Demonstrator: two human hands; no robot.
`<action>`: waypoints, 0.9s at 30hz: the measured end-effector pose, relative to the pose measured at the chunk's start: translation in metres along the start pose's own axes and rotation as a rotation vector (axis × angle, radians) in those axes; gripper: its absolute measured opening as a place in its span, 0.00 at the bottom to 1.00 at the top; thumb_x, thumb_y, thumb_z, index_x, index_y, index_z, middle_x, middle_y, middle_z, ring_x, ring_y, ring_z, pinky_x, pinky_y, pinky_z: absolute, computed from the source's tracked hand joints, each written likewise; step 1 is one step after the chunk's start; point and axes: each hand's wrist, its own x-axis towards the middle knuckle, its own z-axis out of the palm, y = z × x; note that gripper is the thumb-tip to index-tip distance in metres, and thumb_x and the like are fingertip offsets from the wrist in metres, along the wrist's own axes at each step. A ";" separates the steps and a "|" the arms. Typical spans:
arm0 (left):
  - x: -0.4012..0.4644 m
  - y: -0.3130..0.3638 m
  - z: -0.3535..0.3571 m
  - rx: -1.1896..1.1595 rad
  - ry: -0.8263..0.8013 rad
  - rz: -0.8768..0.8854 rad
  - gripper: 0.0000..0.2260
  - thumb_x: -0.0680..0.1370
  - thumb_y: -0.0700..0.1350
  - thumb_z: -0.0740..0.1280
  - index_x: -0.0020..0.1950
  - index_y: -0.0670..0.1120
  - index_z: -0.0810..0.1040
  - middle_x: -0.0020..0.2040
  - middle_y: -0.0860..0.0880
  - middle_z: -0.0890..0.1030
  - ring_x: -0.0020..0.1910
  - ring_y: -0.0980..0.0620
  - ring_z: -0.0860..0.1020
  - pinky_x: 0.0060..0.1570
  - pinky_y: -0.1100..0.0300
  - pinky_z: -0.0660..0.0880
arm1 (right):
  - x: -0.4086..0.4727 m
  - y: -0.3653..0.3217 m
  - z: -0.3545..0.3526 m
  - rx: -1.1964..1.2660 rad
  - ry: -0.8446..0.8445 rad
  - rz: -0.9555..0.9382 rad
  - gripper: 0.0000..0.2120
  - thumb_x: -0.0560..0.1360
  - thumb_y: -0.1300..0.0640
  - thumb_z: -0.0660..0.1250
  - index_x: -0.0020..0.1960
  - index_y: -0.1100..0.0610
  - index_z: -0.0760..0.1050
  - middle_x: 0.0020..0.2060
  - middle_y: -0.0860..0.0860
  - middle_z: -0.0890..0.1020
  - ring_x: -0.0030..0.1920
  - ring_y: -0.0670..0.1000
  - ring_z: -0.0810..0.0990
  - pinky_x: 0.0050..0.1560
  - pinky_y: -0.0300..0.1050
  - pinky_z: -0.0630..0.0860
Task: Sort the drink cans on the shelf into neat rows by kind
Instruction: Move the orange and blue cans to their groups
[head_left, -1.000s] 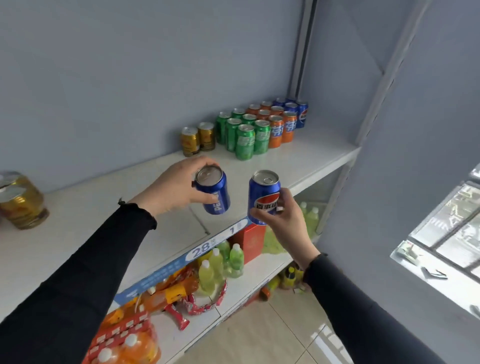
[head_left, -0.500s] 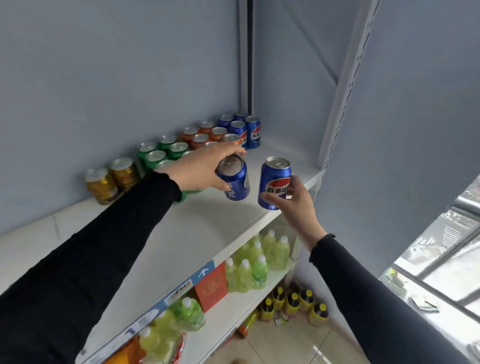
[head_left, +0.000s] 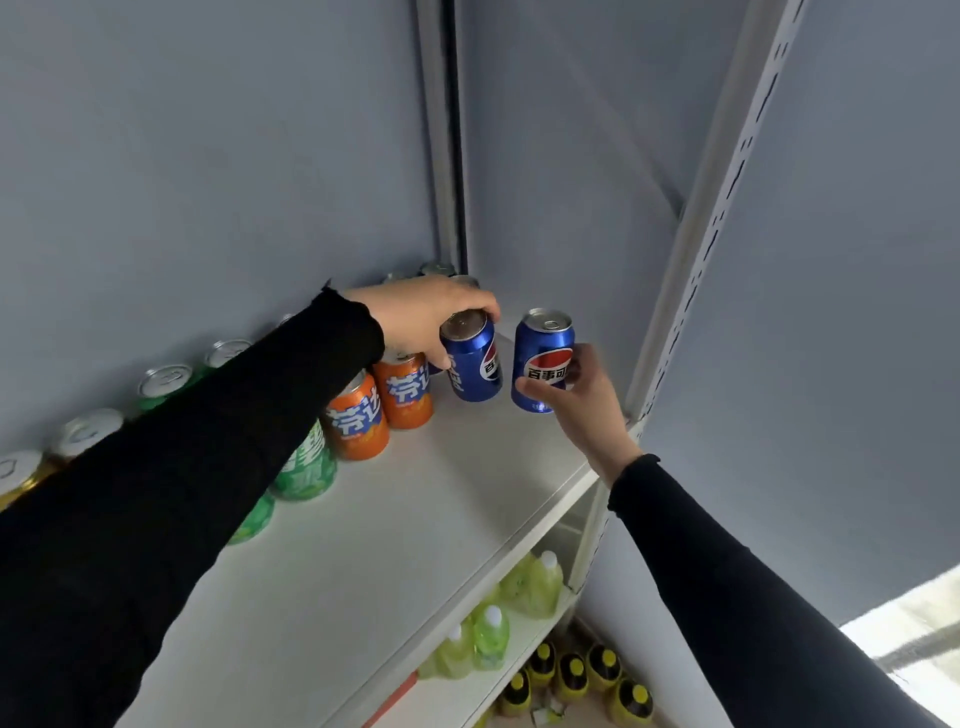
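Fingers (head_left: 483, 306) of left hand (head_left: 421, 317) grasp blue can (head_left: 470, 358), now beside orange cans (head_left: 405, 389); right hand (head_left: 582, 400) grasps second blue can (head_left: 543, 358), both carried further along shelf (head_left: 363, 545).

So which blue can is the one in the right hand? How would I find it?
Look at the white shelf, along to its far right end by the slotted upright. Two blue cans are held there side by side, past the orange cans. The right hand grips the right can from below; it stands upright with its round logo facing you, while the left can tilts under the left hand.
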 end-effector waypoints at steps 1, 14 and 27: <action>0.007 -0.004 0.001 0.020 -0.023 -0.016 0.32 0.65 0.40 0.79 0.64 0.59 0.71 0.59 0.57 0.77 0.55 0.51 0.76 0.55 0.47 0.77 | 0.012 0.004 0.001 -0.008 -0.024 0.005 0.29 0.68 0.54 0.79 0.64 0.54 0.70 0.53 0.49 0.82 0.51 0.49 0.82 0.49 0.42 0.79; 0.046 -0.013 0.014 0.175 -0.219 -0.158 0.27 0.72 0.34 0.70 0.66 0.55 0.69 0.59 0.53 0.76 0.54 0.51 0.72 0.55 0.52 0.73 | 0.110 0.035 0.035 -0.070 -0.293 -0.033 0.29 0.67 0.54 0.80 0.61 0.51 0.67 0.56 0.48 0.80 0.55 0.51 0.81 0.59 0.52 0.80; 0.023 0.003 0.041 -0.081 0.208 -0.528 0.30 0.70 0.61 0.75 0.67 0.53 0.70 0.60 0.54 0.75 0.56 0.53 0.75 0.54 0.55 0.73 | 0.127 0.054 0.022 0.026 -0.498 -0.095 0.35 0.69 0.52 0.79 0.70 0.49 0.65 0.66 0.46 0.75 0.65 0.50 0.76 0.68 0.57 0.74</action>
